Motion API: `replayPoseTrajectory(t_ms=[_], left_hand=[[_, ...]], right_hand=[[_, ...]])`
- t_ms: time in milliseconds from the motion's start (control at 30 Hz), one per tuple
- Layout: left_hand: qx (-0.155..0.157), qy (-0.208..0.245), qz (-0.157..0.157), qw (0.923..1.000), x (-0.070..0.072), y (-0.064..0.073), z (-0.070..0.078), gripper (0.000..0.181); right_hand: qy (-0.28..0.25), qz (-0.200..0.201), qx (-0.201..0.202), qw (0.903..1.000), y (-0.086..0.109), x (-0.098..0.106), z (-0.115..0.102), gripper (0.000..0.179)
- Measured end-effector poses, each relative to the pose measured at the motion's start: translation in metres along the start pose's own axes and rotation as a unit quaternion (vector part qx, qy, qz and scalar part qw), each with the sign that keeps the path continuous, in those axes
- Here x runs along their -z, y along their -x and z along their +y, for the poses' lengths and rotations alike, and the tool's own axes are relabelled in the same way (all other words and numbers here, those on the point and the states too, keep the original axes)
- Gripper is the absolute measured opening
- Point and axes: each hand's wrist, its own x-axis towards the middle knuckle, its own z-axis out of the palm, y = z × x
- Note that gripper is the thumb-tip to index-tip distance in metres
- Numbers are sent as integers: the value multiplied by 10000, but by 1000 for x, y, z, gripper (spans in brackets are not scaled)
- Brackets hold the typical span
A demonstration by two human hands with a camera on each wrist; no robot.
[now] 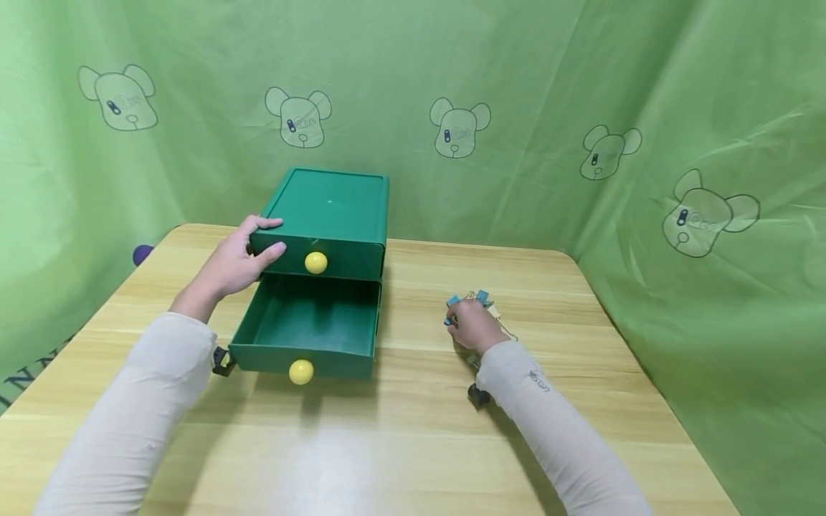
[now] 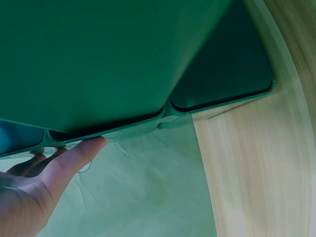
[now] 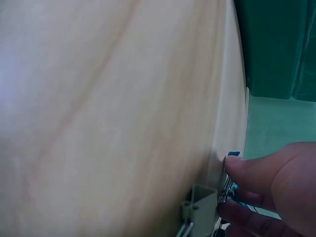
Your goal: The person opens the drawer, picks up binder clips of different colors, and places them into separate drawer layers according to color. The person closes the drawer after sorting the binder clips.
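Observation:
A green two-drawer desktop cabinet (image 1: 329, 204) with yellow knobs stands on the table; its lower drawer (image 1: 316, 326) is pulled out and the upper one is in. My left hand (image 1: 232, 261) holds the cabinet's upper left front corner, thumb against the front and a finger over the top edge. Further right, my right hand (image 1: 476, 326) pinches a small blue binder clip (image 3: 234, 153) at a little pile of clips. Close to those fingertips is a beige binder clip (image 3: 203, 210). The hand hides part of the pile.
Wood-grain table (image 1: 413, 444) underneath, its right edge sloping away. Green curtain (image 1: 516, 64) with bear-head prints hangs behind and on both sides. Black devices (image 1: 478, 395) sit beside both sleeves. A purple round thing (image 1: 142, 254) shows past the table's left edge.

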Motion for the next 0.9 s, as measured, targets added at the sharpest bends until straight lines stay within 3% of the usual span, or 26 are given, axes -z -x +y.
replayPoseTrajectory(t_ms=[267,467,900], left_hand=[[71,26,-27,10000,0,0,1,58],[81,17,-3,10000,-1,1,1,58],[56,-58,93,9999,-1,0,1,57]], right_hand=[[-35,192,232,9995,-2,-2,3,8],[-12,258,414,9988,-1,-2,3,8],[-52,123,480,9988,2,-3,-3,30]])
